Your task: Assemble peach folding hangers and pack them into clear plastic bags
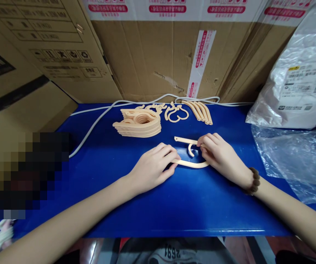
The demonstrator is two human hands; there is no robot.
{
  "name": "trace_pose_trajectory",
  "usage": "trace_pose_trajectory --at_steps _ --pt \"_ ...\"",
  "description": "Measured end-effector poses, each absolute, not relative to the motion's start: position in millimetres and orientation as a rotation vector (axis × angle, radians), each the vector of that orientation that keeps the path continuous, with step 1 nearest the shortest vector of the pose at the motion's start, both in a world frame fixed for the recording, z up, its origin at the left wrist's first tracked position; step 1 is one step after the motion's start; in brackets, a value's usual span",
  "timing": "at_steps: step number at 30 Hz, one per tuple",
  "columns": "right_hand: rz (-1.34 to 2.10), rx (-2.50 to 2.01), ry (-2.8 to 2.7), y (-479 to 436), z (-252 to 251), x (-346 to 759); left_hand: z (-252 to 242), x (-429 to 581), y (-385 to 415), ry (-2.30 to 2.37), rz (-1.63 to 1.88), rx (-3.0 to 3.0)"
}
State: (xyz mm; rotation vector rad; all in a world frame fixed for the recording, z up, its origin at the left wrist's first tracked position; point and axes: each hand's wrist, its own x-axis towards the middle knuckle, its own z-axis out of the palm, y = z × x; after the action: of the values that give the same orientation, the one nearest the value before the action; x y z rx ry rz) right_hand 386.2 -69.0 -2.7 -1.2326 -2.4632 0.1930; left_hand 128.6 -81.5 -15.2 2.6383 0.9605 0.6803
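Note:
Between my hands, just above the blue table, is a beige plastic folding hanger [192, 164] with curved arms and a small hook [191, 149]. My left hand [159, 165] pinches the left end of its lower arm. Fingers of my right hand [215, 152] close round the hanger's right side, where the arms and hook come together; that joint is hidden by the fingers. Behind my left hand sits a stack of folded beige hangers [138, 126]. Farther back lie several loose hooks [174, 113] and, to their right, a row of loose curved arms [199, 112].
A white cable [91, 130] runs along the back and left of the blue table [202, 209]. Cardboard boxes [158, 55] wall off the back and left. On the right are a white labelled parcel bag [298, 73] and a clear plastic bag [298, 161].

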Motion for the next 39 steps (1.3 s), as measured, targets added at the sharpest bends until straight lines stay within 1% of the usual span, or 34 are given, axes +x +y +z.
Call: trace_pose_trajectory --at_steps 8,19,23,26,27,29,32,35,39 --pt "0.282 -1.217 -2.431 -66.9 -10.1 387.5 -16.4 127.4 -78.3 0.958 0.625 2.613" --pt "0.013 -1.219 -2.524 -67.2 -7.8 387.6 -16.3 127.1 -80.4 0.969 0.596 2.663" --pt "-0.078 -1.196 -2.498 -71.4 -2.7 386.2 8.1 116.9 -76.5 1.052 0.669 2.774" --pt "-0.069 -1.116 -2.497 -78.4 1.0 381.3 43.4 103.5 -64.6 1.23 0.827 2.734" --pt "-0.052 -1.081 -2.51 -81.0 1.8 379.1 56.1 99.1 -57.2 1.304 0.831 2.687" --pt "-0.017 -1.001 -2.548 -85.8 2.5 374.8 78.8 91.5 -36.0 1.518 0.748 2.617" --pt "0.023 -0.904 -2.604 -90.2 2.1 370.9 97.0 84.7 10.3 1.801 0.472 2.537" --pt "0.037 -0.866 -2.63 -90.7 1.6 370.7 93.7 83.5 62.1 1.888 0.062 2.451" --pt "0.042 -0.854 -2.631 -89.1 1.2 372.3 75.5 90.3 110.2 1.836 -0.31 2.246"
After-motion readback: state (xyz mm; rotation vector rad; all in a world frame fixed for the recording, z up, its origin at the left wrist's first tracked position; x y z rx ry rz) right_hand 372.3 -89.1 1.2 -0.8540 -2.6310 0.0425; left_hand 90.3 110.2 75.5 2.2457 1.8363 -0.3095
